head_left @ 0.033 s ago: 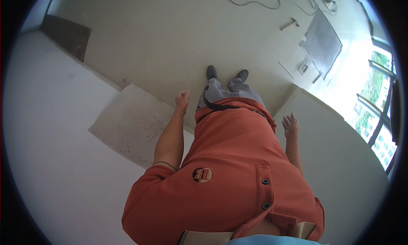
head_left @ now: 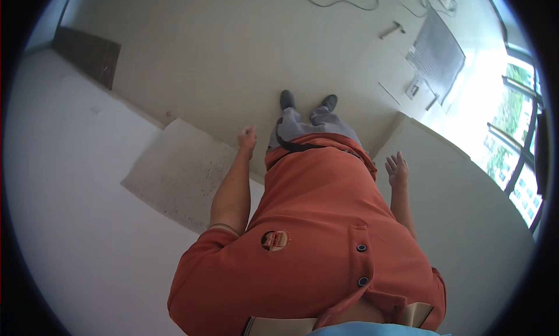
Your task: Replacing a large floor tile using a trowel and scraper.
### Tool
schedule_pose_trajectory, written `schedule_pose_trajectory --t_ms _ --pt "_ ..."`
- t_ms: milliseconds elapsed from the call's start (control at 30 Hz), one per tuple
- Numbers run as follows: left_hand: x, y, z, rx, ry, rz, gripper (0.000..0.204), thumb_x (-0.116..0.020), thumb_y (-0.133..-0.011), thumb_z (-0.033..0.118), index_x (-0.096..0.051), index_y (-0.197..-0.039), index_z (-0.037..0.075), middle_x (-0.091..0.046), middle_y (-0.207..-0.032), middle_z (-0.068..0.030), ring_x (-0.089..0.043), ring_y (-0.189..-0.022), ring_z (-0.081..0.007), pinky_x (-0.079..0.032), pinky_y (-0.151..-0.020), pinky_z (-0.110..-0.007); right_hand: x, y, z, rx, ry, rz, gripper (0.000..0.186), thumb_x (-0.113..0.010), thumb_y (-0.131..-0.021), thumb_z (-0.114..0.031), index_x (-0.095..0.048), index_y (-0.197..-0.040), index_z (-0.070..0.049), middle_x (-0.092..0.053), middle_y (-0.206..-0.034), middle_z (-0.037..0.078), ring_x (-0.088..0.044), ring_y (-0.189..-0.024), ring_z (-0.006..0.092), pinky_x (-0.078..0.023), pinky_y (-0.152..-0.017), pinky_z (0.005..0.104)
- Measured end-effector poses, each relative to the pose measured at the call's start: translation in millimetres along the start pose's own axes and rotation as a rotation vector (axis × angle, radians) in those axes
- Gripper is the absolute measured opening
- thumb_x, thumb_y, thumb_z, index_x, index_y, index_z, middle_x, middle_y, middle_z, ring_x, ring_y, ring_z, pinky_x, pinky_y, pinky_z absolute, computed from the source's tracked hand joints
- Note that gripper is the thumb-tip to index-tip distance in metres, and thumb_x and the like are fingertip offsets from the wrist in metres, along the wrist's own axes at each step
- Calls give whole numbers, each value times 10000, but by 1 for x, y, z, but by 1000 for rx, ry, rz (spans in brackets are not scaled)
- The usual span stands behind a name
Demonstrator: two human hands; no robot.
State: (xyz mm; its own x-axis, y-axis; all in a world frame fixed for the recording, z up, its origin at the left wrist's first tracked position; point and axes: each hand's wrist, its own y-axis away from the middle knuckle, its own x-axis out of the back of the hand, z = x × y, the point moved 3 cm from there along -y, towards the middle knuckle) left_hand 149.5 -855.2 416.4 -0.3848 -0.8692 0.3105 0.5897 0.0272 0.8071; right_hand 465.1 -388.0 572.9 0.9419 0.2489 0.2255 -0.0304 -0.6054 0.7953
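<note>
My left hand (head_left: 247,140) hangs beside my left hip with its fingers curled in. I see nothing in it. The nearest thing to it is a pale, speckled rectangular patch (head_left: 174,173) on the white surface to the left. My right hand (head_left: 397,169) is held out by my right hip. Its fingers are stretched and slightly apart, and it holds nothing. Close by stands a pale wall-like surface (head_left: 454,202), which the hand does not visibly touch. Both forearms are bare below the sleeves of an orange shirt (head_left: 314,219).
On the pale floor (head_left: 221,56) lie a hammer (head_left: 392,30), a grey ribbed sheet (head_left: 438,56), a thin stick (head_left: 388,93) and a small rectangular piece (head_left: 413,88). A cable (head_left: 343,3) loops at the far side. A dark panel (head_left: 87,55) is at far left, a window (head_left: 512,132) at right.
The view has turned slightly, so the hammer and ribbed sheet sit a little further left. Both hands keep nearly the same pose.
</note>
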Motion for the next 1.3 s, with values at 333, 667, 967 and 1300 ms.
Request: schedule_pose_trajectory --t_ms 333,667,967,1300 --pt "2 17 28 106 119 -39 365 -568 -874 370 -555 -1049 50 -569 -884 -39 -554 -773 -132 -486 -609 -293 -12 4 -8 46 -9 -35 618 -598 -879 -326 -319 -1344 -29 -425 -1304 197 -517 -1105 311 -475 -863 380" --pt "4 6 45 114 81 -103 405 -538 -896 359 -497 -1109 18 -529 -1052 -101 -547 -931 -216 -534 -712 -390 0 13 9 45 -88 96 488 -667 -834 -294 -458 -1186 -28 -538 -979 77 -598 -800 189 -494 -594 254" --pt "-23 -24 108 157 -53 -98 456 -544 -894 372 -458 -1160 11 -523 -1078 -110 -537 -999 -256 -524 -768 -438 22 3 36 -124 -174 244 532 -686 -815 -303 -446 -1203 -28 -553 -1034 94 -600 -861 213 -510 -688 332" --pt "-223 -9 266 3 -155 -205 471 -515 -906 362 -438 -1197 0 -503 -1159 -135 -519 -1072 -303 -512 -813 -458 82 -121 -72 -85 -411 265 540 -673 -821 -320 -440 -1212 -30 -551 -1060 100 -599 -880 225 -506 -708 340"
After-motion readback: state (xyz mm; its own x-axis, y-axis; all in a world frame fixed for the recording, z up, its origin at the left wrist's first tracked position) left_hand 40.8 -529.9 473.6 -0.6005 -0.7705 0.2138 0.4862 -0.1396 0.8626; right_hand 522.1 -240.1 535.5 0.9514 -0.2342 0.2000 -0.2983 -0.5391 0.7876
